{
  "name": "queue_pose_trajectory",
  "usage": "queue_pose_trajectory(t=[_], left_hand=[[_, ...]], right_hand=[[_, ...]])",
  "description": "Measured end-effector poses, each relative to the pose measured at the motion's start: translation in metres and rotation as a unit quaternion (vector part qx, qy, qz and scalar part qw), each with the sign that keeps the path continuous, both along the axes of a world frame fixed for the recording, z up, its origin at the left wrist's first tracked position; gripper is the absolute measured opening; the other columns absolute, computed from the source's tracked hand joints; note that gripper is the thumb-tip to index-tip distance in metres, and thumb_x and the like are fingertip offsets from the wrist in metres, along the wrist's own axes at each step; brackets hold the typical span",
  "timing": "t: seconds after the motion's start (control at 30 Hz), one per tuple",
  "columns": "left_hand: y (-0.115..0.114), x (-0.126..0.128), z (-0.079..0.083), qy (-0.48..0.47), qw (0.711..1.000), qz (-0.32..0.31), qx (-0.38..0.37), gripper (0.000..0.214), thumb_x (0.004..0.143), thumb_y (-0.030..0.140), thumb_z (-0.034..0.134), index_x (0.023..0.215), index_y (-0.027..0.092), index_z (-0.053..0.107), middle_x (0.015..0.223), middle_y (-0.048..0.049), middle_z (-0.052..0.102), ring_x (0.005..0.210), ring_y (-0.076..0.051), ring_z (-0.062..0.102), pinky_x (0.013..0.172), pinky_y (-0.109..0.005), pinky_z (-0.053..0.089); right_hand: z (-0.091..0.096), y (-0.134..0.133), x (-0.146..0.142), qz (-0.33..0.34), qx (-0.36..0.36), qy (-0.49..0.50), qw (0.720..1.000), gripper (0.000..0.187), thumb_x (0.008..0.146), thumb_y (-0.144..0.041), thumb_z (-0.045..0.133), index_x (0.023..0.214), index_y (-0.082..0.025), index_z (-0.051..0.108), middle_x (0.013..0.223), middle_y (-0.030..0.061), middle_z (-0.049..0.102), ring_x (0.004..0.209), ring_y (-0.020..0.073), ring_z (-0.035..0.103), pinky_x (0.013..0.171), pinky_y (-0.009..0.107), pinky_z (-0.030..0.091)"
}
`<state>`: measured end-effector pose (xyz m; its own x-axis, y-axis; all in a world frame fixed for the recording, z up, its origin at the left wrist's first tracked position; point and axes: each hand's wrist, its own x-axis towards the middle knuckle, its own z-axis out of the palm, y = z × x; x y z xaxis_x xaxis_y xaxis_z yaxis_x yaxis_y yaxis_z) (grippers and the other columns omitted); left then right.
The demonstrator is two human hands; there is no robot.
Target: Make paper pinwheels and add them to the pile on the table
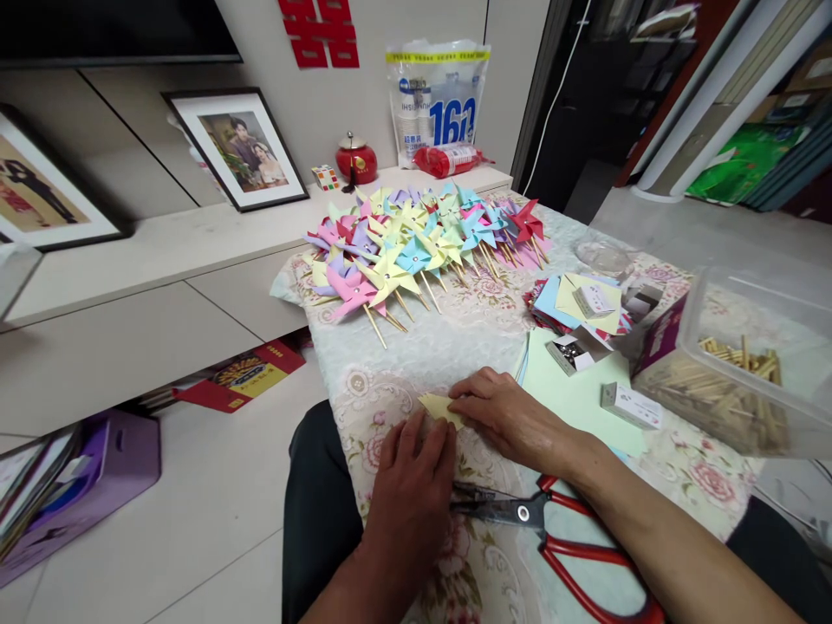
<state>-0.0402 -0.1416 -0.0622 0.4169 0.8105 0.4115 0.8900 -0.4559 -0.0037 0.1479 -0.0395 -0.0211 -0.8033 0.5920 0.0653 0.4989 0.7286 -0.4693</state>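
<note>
A small piece of pale yellow paper (439, 407), folded and pointed at its left end, lies flat on the flowered tablecloth (364, 433). My left hand (416, 485) holds its near edge down with curled fingertips. From the right, my right hand (503, 407) presses on the same paper, fingers together, covering part of it. Below my right forearm rest scissors (523, 513) with red handles and dark blades, partly hidden by that arm and near my left hand. Farther back lie many paper pinwheels (390, 273) on wooden sticks, in pink, yellow, blue, purple and red.
Right of my hands are green paper sheets (559, 381), an open small box (578, 348) of metal pieces, and a closed small box (632, 406). Beyond sits a stack of coloured squares (564, 299). A clear plastic tub (708, 416) of wooden sticks stands at the right edge.
</note>
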Motion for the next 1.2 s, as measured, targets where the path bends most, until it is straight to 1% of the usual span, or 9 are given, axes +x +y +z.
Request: queue_pose_trajectory(t=[0.13, 0.27, 0.4, 0.5, 0.67, 0.77, 0.9, 1.07, 1.2], left_hand=[[0.001, -0.001, -0.004, -0.038, 0.999, -0.001, -0.016, 0.050, 0.079, -0.001, 0.048, 0.124, 0.011, 0.065, 0.124, -0.0130, 0.068, 0.122, -0.036, 0.054, 0.098, -0.050, 0.043], [0.003, -0.007, -0.007, -0.107, 0.994, -0.003, -0.036, 0.050, 0.081, -0.003, 0.045, 0.124, 0.013, 0.064, 0.123, -0.0137, 0.068, 0.119, -0.032, 0.056, 0.097, -0.049, 0.047], [0.007, -0.014, 0.001, -0.194, 0.977, 0.007, -0.083, 0.044, 0.086, 0.003, 0.044, 0.125, 0.014, 0.062, 0.123, -0.0146, 0.066, 0.114, -0.027, 0.061, 0.096, -0.045, 0.052], [0.010, -0.016, 0.011, -0.284, 0.949, 0.043, -0.131, 0.041, 0.090, 0.008, 0.044, 0.127, 0.017, 0.060, 0.126, -0.0132, 0.063, 0.115, -0.024, 0.061, 0.097, -0.043, 0.054], [0.015, -0.015, 0.018, -0.360, 0.915, 0.077, -0.162, 0.036, 0.090, 0.011, 0.046, 0.123, 0.019, 0.059, 0.122, -0.0107, 0.063, 0.114, -0.022, 0.061, 0.098, -0.044, 0.052], [0.020, -0.011, 0.018, -0.350, 0.917, 0.097, -0.167, 0.034, 0.091, 0.015, 0.049, 0.124, 0.017, 0.059, 0.122, -0.0129, 0.062, 0.115, -0.026, 0.059, 0.100, -0.050, 0.050], [0.028, -0.004, 0.017, -0.355, 0.905, 0.151, -0.176, 0.047, 0.086, 0.020, 0.057, 0.133, 0.014, 0.052, 0.119, -0.0143, 0.064, 0.112, -0.030, 0.058, 0.098, -0.056, 0.048], [0.033, 0.001, 0.012, -0.438, 0.862, 0.163, -0.196, 0.065, 0.078, 0.015, 0.062, 0.140, 0.017, 0.046, 0.121, -0.0125, 0.061, 0.105, -0.026, 0.061, 0.093, -0.050, 0.051], [0.031, 0.004, 0.009, -0.502, 0.826, 0.148, -0.209, 0.068, 0.078, 0.015, 0.062, 0.143, 0.019, 0.042, 0.129, -0.0134, 0.055, 0.096, -0.020, 0.063, 0.087, -0.043, 0.054]], right_hand=[[0.001, -0.001, 0.000, -0.012, 0.007, -0.006, 1.000, 0.033, 0.095, -0.018, 0.056, 0.127, -0.016, 0.062, 0.119, 0.0124, 0.064, 0.107, 0.0262, 0.053, 0.089, 0.041, 0.046], [0.002, -0.004, 0.001, 0.005, 0.044, -0.040, 0.998, 0.026, 0.095, -0.019, 0.057, 0.120, -0.016, 0.063, 0.115, 0.0121, 0.064, 0.106, 0.0257, 0.054, 0.088, 0.040, 0.046], [0.001, -0.006, 0.001, 0.015, 0.111, -0.097, 0.989, 0.019, 0.096, -0.010, 0.049, 0.106, -0.016, 0.063, 0.101, 0.0110, 0.066, 0.094, 0.0235, 0.057, 0.080, 0.036, 0.046], [0.002, -0.005, 0.002, 0.017, 0.135, -0.127, 0.982, 0.017, 0.096, -0.009, 0.049, 0.101, -0.015, 0.064, 0.095, 0.0098, 0.067, 0.087, 0.0233, 0.057, 0.076, 0.036, 0.045], [0.003, -0.001, 0.003, -0.015, 0.079, -0.077, 0.994, 0.017, 0.099, -0.017, 0.048, 0.098, -0.018, 0.065, 0.095, 0.0091, 0.065, 0.089, 0.0224, 0.056, 0.076, 0.034, 0.045], [0.001, 0.000, 0.002, -0.038, 0.025, -0.025, 0.999, 0.021, 0.097, -0.023, 0.053, 0.114, -0.017, 0.064, 0.101, 0.0102, 0.062, 0.096, 0.0235, 0.055, 0.080, 0.035, 0.046], [0.000, 0.001, 0.000, -0.045, -0.014, -0.019, 0.999, 0.034, 0.091, -0.015, 0.058, 0.124, -0.014, 0.061, 0.104, 0.0114, 0.062, 0.100, 0.0253, 0.053, 0.086, 0.038, 0.046], [0.000, -0.001, 0.000, -0.061, -0.043, -0.014, 0.997, 0.043, 0.085, -0.014, 0.065, 0.128, -0.013, 0.060, 0.107, 0.0119, 0.063, 0.101, 0.0259, 0.055, 0.087, 0.038, 0.046], [-0.004, -0.001, 0.000, -0.072, -0.053, -0.002, 0.996, 0.036, 0.085, -0.016, 0.067, 0.121, -0.015, 0.064, 0.098, 0.0086, 0.065, 0.092, 0.0233, 0.057, 0.080, 0.035, 0.046]])
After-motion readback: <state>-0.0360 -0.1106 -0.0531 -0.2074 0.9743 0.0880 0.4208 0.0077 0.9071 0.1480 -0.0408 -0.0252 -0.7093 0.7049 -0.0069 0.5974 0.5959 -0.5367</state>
